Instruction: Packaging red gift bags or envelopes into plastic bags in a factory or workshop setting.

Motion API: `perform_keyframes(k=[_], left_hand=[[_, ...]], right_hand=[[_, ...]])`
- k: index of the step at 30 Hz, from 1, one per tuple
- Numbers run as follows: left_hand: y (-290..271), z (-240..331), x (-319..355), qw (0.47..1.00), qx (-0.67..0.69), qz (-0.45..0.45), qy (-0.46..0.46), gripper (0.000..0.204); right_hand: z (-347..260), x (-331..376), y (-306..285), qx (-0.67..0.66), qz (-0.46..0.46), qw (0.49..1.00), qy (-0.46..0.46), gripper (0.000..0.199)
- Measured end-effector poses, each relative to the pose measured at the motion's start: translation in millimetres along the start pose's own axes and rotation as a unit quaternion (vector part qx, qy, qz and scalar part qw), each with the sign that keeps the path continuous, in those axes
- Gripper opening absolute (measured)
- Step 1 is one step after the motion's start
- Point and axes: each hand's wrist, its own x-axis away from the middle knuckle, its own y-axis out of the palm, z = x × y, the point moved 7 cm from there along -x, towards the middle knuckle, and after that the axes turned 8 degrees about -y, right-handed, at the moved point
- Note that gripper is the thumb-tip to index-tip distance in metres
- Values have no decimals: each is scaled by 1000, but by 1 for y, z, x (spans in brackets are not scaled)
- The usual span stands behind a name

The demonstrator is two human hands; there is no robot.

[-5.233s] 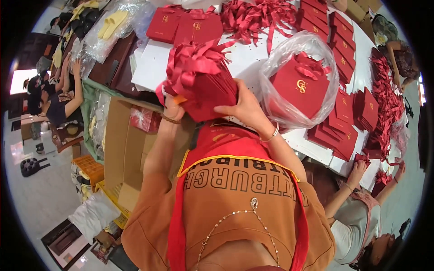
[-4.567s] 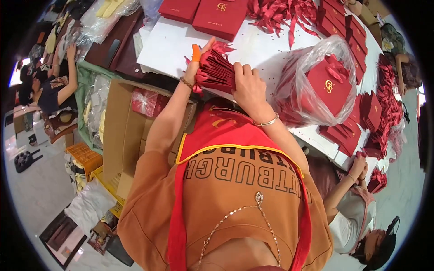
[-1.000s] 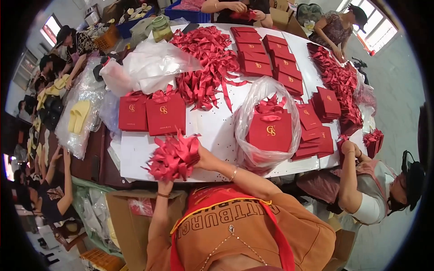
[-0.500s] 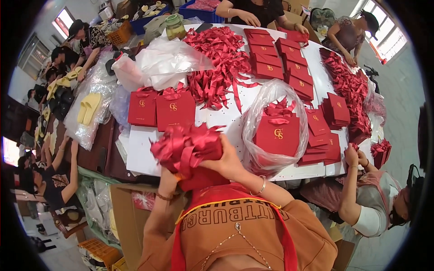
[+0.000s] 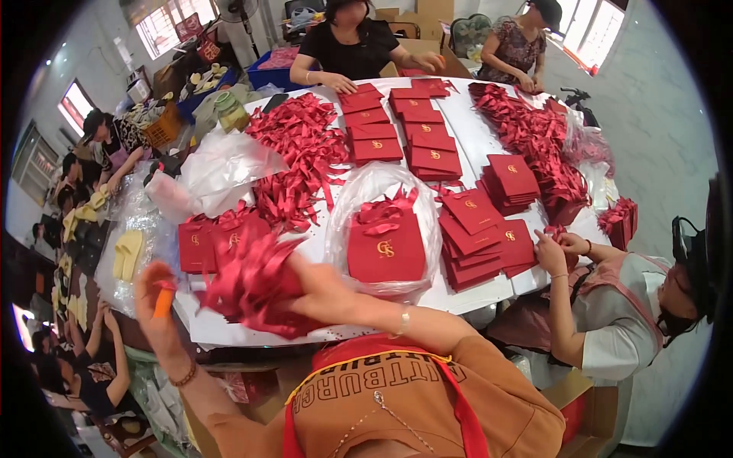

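A bundle of red paper gift bags with ribbon handles is blurred at the table's near edge, left of centre. Gripping its right side is my right hand, fingers partly hidden by the ribbons. My left hand is raised to the left of the bundle, apart from it, fingers loosely curved and holding nothing. Something orange is wrapped on one of its digits. Just behind the bundle lie two stacks of red gift bags. A clear plastic bag holding more gift bags stands to the right.
Red ribbons are heaped on the white table. Several gift-bag stacks stand farther back and to the right. One co-worker works at the right edge, others across the table. Yellow slippers lie on plastic at left.
My left hand has let go of the gift-bag bundle and moved left. The bundle, in my right hand, has moved left. The view has shifted, showing more of the far side.
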Motion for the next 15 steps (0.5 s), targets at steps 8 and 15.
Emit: perform_keyframes(k=[8, 15], left_hand=[[168, -21, 86, 871, -278, -376, 152, 107], [139, -108, 90, 888, -339, -308, -37, 112]], right_hand=[[55, 19, 149, 210, -78, 937, -269, 16], [83, 32, 194, 323, -145, 870, -344, 19]])
